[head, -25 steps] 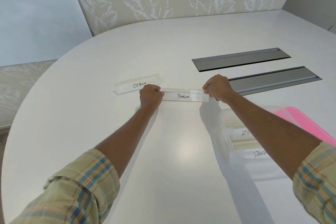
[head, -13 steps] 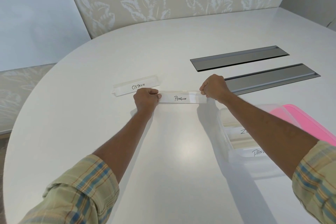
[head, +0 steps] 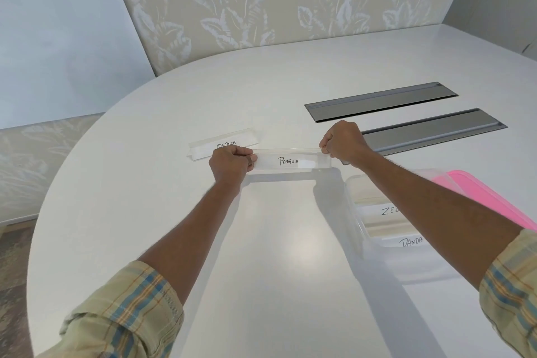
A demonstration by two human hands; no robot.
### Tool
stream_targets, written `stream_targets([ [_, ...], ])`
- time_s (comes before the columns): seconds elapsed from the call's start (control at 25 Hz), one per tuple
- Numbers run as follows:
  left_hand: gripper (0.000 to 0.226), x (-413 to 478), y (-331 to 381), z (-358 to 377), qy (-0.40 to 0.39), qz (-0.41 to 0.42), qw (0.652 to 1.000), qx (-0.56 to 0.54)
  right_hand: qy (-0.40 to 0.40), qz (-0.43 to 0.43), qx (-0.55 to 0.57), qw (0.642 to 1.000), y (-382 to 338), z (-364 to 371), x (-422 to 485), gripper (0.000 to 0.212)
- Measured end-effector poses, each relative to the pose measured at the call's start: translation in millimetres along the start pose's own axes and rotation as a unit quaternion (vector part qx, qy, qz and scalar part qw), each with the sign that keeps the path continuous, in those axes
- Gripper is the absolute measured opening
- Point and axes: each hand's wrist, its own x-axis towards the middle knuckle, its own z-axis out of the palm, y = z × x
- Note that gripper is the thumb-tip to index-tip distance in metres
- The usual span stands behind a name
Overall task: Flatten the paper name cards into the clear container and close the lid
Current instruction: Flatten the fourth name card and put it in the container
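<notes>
Both hands grip the PENGUIN name card by its ends, left hand and right hand closed into fists around it. It sits just left of the clear container, beyond whose far side lies the pink lid.

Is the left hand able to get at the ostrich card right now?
Probably yes: the ostrich card lies uncovered just beyond the left hand. But that hand grips the penguin card and must release first.
</notes>
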Motion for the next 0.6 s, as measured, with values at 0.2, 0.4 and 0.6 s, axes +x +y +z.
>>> stream_targets([
  [0.2, 0.015, -13.5, 21.9, -10.7, -0.004, 0.007, 1.000, -0.008, 0.013, -0.044, -0.007, 0.999, -5.5, -26.7, -11.8, 0.022],
  [0.4, 0.014, -38.1, 45.6, -14.6, -0.013, 0.025, 0.999, -0.022, 0.035, -0.060, -0.002, 0.998, -6.5, -55.0, -29.2, 0.016],
  [0.6, 0.012, -70.0, 63.3, -10.3, -0.037, 0.047, 0.998, -0.037, 0.045, -0.057, 0.012, 0.997, 6.4, -87.2, -55.0, 0.012],
])
